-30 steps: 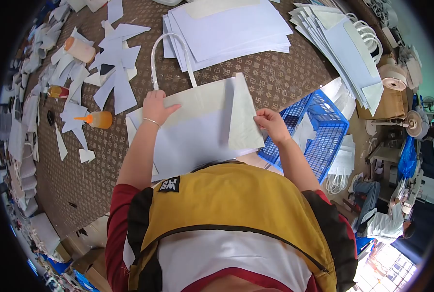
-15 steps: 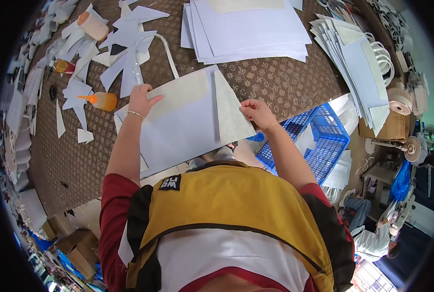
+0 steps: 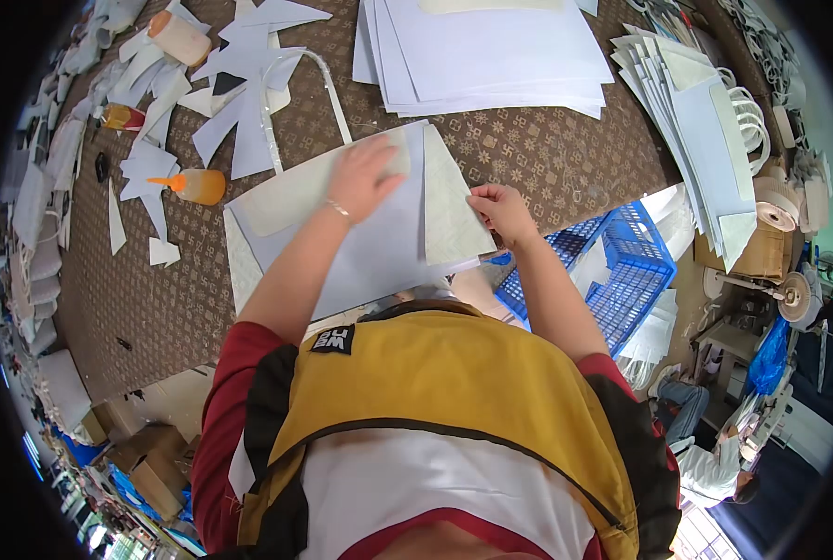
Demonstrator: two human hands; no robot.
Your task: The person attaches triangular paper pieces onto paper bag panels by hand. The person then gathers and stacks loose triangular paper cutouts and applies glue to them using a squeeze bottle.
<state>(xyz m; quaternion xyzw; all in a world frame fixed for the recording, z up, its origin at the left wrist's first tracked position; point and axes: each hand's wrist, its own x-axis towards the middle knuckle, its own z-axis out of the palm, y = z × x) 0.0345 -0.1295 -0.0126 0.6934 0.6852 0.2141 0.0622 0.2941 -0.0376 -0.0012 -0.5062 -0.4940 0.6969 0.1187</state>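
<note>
A white bag panel (image 3: 351, 252) lies at the table's front edge, slightly turned. It has a cream strip (image 3: 286, 201) along its far edge and a cream triangular flap (image 3: 452, 205) at its right side. A white handle loop (image 3: 338, 105) extends from the far edge onto the table. My left hand (image 3: 362, 177) rests flat over the cream strip, fingers stretched out and holding nothing. At the panel's right edge, my right hand (image 3: 504, 213) pinches the border of the flap between thumb and fingers.
White sheets are stacked (image 3: 500, 61) beyond the panel. Finished-looking panels with handles (image 3: 701, 131) lie at right, above a blue crate (image 3: 636, 271). An orange squeeze bottle (image 3: 200, 187), a capped jar (image 3: 181, 39) and white scraps (image 3: 234, 131) lie at left.
My left hand has slid right along the cream strip, from the panel's left corner toward its middle. My right hand stays at the right edge, with the panel shifted slightly right.
</note>
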